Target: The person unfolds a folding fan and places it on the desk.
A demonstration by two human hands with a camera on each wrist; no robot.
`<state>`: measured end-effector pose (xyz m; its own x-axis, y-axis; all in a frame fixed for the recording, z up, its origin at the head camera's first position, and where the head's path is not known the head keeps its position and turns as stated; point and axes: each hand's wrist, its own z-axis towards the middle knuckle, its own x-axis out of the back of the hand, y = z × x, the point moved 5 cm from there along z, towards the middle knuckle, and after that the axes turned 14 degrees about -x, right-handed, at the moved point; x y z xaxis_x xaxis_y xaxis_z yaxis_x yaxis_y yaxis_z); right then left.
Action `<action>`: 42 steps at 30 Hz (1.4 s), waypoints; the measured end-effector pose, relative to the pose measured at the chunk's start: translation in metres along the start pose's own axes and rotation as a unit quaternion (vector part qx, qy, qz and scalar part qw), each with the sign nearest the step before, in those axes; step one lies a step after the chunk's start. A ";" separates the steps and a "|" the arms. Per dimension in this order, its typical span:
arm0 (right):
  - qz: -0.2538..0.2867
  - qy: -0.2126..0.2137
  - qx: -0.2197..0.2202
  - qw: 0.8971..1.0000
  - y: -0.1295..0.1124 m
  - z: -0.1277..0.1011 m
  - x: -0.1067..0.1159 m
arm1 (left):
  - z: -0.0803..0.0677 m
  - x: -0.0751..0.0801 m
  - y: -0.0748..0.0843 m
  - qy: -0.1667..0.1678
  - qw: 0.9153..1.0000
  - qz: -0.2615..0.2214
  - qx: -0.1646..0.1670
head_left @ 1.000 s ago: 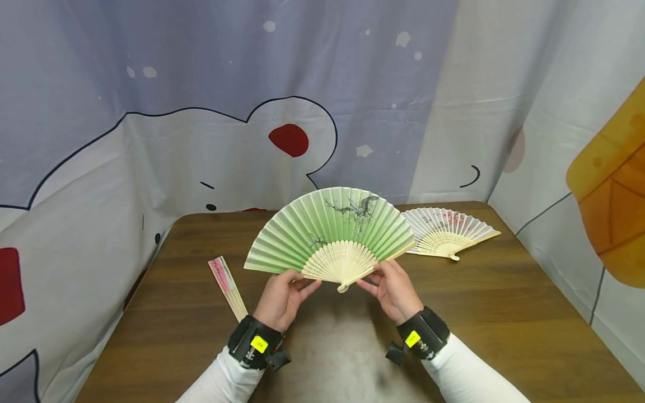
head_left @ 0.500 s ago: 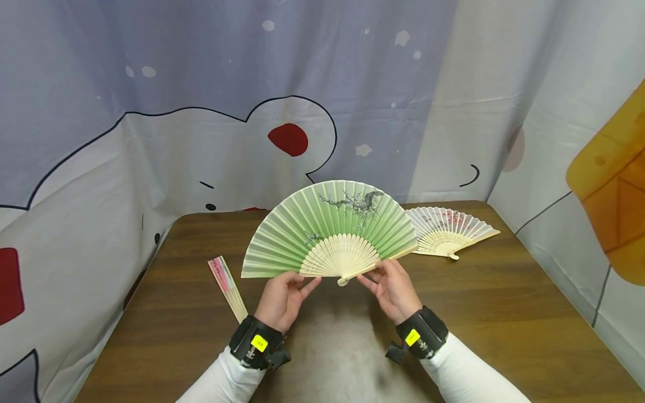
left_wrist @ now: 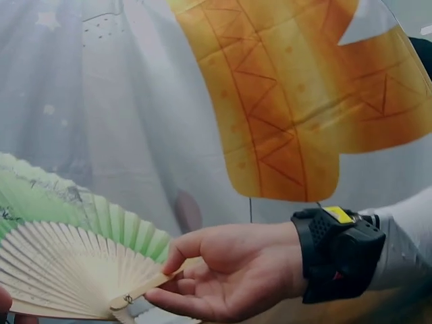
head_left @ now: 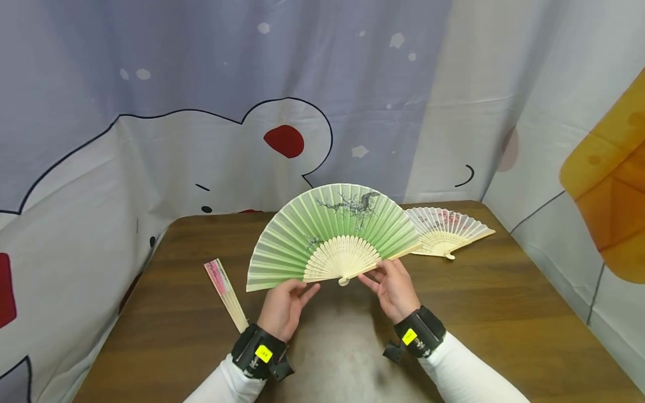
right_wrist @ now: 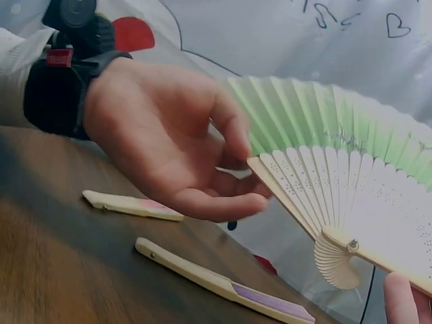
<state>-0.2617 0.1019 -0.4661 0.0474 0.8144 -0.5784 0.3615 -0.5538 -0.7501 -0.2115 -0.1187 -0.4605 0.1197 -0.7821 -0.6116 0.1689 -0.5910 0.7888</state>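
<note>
A green folding fan (head_left: 347,218) with a dark branch print is spread wide above the table, its pivot toward me. My left hand (head_left: 283,308) pinches its left outer rib; in the right wrist view the left thumb and fingers (right_wrist: 226,202) meet at that rib. On the other side, my right hand (head_left: 397,288) pinches the right outer rib, and the left wrist view shows that right hand (left_wrist: 233,273) with thumb over the rib. The pivot end stays free between both hands.
A spread white fan (head_left: 445,232) with a reddish print lies at the table's back right. A folded pink fan (head_left: 225,294) lies left of my left hand. The right wrist view also shows a folded purple fan (right_wrist: 223,277). Printed curtains enclose the table (head_left: 504,313).
The green fan has opened slightly wider, and its left edge sits lower. My left hand has moved down a little with it. The other fans lie as before.
</note>
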 end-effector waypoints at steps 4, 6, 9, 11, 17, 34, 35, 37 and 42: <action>-0.006 0.009 -0.001 1.000 0.002 0.000 0.006 | -0.006 0.008 0.004 -0.011 1.000 0.023 -0.005; -0.012 0.011 0.004 1.000 0.000 -0.001 0.010 | -0.008 0.011 0.010 -0.018 0.999 0.026 -0.013; -0.021 0.012 0.011 1.000 -0.004 -0.003 0.016 | -0.011 0.017 0.022 -0.033 0.998 0.050 -0.030; -0.023 0.019 0.011 0.999 -0.007 -0.006 0.023 | -0.012 0.022 0.029 -0.042 0.994 0.087 -0.044; -0.044 0.054 0.008 0.998 -0.014 -0.021 0.055 | -0.012 0.023 0.038 -0.093 0.946 0.288 -0.115; -0.092 0.110 0.030 0.989 -0.032 -0.076 0.137 | -0.030 -0.021 -0.019 -0.328 0.730 0.587 -0.121; -0.092 0.111 0.032 0.989 -0.033 -0.079 0.141 | -0.032 -0.023 -0.024 -0.344 0.716 0.597 -0.115; -0.093 0.116 0.034 0.988 -0.035 -0.085 0.151 | -0.036 -0.029 -0.032 -0.372 0.686 0.616 -0.111; -0.103 0.143 0.023 0.984 -0.039 -0.100 0.174 | -0.049 -0.044 -0.050 -0.435 0.612 0.649 -0.120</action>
<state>-0.1745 0.2830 -0.5054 0.2392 0.9223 -0.3035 0.3493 -0.3734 -0.8594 -0.1776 -0.0449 -0.4756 -0.2443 -0.4332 0.8676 0.6352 0.6045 0.4807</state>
